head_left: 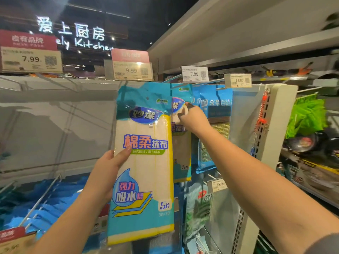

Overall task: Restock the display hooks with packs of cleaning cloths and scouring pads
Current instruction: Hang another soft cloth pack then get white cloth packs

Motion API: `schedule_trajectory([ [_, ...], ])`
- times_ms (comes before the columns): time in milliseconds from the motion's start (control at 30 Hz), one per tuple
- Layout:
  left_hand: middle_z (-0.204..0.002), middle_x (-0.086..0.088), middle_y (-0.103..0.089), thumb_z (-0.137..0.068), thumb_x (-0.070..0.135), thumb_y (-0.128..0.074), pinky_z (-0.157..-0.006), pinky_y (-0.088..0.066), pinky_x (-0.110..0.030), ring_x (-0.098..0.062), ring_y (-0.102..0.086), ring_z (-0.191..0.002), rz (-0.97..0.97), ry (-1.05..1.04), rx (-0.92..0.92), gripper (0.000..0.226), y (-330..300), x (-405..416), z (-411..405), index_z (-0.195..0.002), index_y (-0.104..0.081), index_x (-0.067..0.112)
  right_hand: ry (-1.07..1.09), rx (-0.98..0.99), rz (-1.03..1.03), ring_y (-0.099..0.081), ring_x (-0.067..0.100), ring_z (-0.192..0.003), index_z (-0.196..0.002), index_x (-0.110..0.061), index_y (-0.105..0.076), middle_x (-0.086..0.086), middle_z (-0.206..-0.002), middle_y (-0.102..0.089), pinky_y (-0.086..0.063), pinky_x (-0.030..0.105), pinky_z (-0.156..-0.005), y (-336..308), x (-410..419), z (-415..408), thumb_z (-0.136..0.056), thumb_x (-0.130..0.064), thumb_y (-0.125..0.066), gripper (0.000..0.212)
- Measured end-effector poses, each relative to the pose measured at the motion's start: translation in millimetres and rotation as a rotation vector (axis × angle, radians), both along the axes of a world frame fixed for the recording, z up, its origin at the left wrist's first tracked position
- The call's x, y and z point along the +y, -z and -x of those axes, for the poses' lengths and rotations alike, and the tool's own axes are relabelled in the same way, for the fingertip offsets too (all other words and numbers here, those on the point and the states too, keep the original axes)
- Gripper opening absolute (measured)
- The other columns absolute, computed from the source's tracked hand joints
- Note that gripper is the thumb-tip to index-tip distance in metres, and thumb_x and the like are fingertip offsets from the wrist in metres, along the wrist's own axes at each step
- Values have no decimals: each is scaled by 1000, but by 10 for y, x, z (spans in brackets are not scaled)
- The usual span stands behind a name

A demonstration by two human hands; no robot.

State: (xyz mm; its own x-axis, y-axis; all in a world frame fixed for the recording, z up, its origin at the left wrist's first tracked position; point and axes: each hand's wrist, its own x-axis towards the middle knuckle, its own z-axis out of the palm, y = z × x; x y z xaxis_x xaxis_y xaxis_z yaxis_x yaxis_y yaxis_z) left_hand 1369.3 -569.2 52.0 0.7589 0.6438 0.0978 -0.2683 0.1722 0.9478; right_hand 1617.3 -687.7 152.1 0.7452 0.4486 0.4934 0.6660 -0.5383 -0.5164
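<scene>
Pack of cleaning cloths fills the middle of the view: a tall, flat plastic sleeve with a teal-blue header and foot, a dark blue oval logo, bold orange and blue Chinese lettering, a blue water-drop graphic and a "5" count mark low at 4 o'clock. Through the clear window show cream-white cloths with a yellow band down the right edge, and a small round hang hole sits near the top. The left hand holds the pack upright at its 9 o'clock edge, thumb pressed across the front and the other fingers hidden behind. Just behind it, toward 2 o'clock, a second identical pack hangs from a hook, and the right hand reaches up to it, its fingers on the upper part; whether that grip is closed on the pack I cannot tell. Beside that, further toward 3 o'clock, hangs a blue scouring pad pack with a gold-green pad visible. Price tags reading 7.99, 9.99 and 14.90 line the rail at 12 o'clock, and bare wire hooks slant over blue packs at 8 o'clock.
</scene>
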Motion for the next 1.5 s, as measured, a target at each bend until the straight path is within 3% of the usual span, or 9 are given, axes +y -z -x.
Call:
schedule_trajectory([
  [267, -102, -15, -77, -94, 28, -66, -75, -61, -46, -34, -76, -87, -24, 78, -21, 29, -24, -214, -230, -115, -62, 8, -116, -261, -402, -51, 9, -99, -119, -12, -63, 0, -119, -62, -38, 22, -82, -446, -503, 258, -94, -11, -48, 30],
  [333, -102, -14, -77, -95, 28, -66, -70, -63, -44, -33, -76, -86, -38, 102, -27, 30, -75, -278, -288, -116, -61, 8, -134, -315, -406, -52, 13, -99, -115, -8, -61, 1, -115, -62, -38, 25, -80, -515, -572, 246, -93, -11, -47, 26],
  [433, -107, -15, -76, -94, 30, -68, -81, -61, -51, -36, -75, -94, -60, 136, -37, 39, -158, -366, -387, -122, -59, 6, -130, -360, -361, -50, 20, -95, -107, -2, -57, 4, -105, -59, -39, 32, -80, -594, -628, 212, -92, -11, -47, 20],
  [667, -108, -16, -76, -91, 30, -71, -93, -54, -62, -38, -73, -99, -69, 166, -81, 39, -319, -529, -614, -120, -61, 6, -223, -386, -352, -46, 1, -103, -112, -14, -60, -5, -115, -58, -43, 19, -78, -608, -686, 172, -90, -9, -52, 25],
  [767, -109, -16, -76, -92, 30, -70, -94, -54, -61, -37, -73, -100, -54, 185, -86, 38, -359, -572, -667, -120, -61, 6, -226, -434, -278, -46, 10, -112, -110, -16, -64, 1, -124, -58, -47, 34, -92, -592, -694, 134, -86, -16, -49, 28],
  [867, -108, -17, -76, -93, 30, -70, -94, -54, -61, -38, -73, -100, -33, 201, -86, 36, -361, -597, -701, -119, -61, 7, -180, -460, -171, -40, 18, -130, -123, -22, -66, 0, -138, -51, -33, 43, -109, -572, -682, 113, -91, -22, -49, 36],
  [1167, -107, -16, -76, -93, 31, -70, -92, -56, -59, -37, -74, -96, 20, 188, -80, 37, -312, -619, -778, -120, -60, 7, -55, -495, -34, -21, 20, -146, -141, -28, -53, -2, -159, -28, -21, 49, -115, -471, -633, 33, -96, -34, -52, 45],
  [1367, -94, -13, -78, -95, 24, -68, -68, -63, -45, -30, -77, -80, 74, 124, -90, 25, -311, -575, -886, -111, -61, 7, -106, -153, -227, -31, 24, -140, -148, -24, -37, 3, -155, -22, -29, 42, -117, 216, -721, 188, -94, -41, -61, 62],
  [1500, -96, -15, -78, -96, 23, -68, -79, -61, -52, -32, -76, -83, 75, 100, -75, 26, -295, -535, -977, -113, -60, 6, -167, 152, -265, -47, 18, -128, -153, -36, -24, 0, -150, -34, -38, 38, -105, 852, -781, 353, -92, -50, -62, 73],
])
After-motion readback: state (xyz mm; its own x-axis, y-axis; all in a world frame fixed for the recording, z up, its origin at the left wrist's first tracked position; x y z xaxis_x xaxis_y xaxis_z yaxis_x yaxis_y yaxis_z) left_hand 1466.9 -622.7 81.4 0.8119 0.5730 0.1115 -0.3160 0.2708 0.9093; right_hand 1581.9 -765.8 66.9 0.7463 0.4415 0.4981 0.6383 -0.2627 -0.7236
